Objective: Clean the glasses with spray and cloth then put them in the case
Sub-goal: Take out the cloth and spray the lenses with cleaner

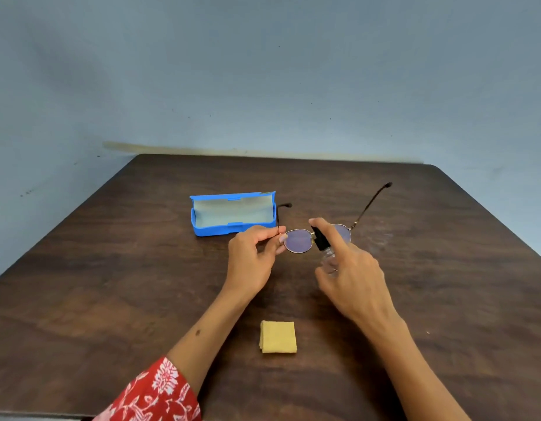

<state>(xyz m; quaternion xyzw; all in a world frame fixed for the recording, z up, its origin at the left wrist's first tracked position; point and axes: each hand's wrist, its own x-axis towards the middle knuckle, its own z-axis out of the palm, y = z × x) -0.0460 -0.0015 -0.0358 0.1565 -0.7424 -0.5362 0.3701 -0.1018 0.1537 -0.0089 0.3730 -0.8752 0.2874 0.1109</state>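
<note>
- Head view looks down on a dark wooden table (111, 299) set against a pale blue-grey wall (263, 71).
- Left hand (254, 253): raised above the table, thumb and fingertips pinching the glasses (298, 240) at the left hinge, where the temple arm meets the frame. The grip is closed tight on the frame.
- Glasses: held off the table, round metal-rimmed lenses facing the camera, both temple arms unfolded and pointing away toward the wall. The lenses show a purplish tint.
- Right hand (351, 275): wrapped round a small clear spray bottle (325, 253), with thumb and lower fingers curled round the body and the index finger stretched forward over the black nozzle. The nozzle sits just in front of the bridge of the glasses, between the two lenses.
- Whether the nozzle is pressed down cannot be told.
- Case (232, 214): blue, lid open and standing up behind the tray, pale lining visible, resting on the table behind and left of the left hand. One temple tip shows just beside its right end.
- Cloth (278, 337): yellow, folded into a square, lying flat on the table near the front edge, between the two forearms and touching neither.
- Sleeve (153, 396): red with a white floral print, on the left arm at the bottom edge.
</note>
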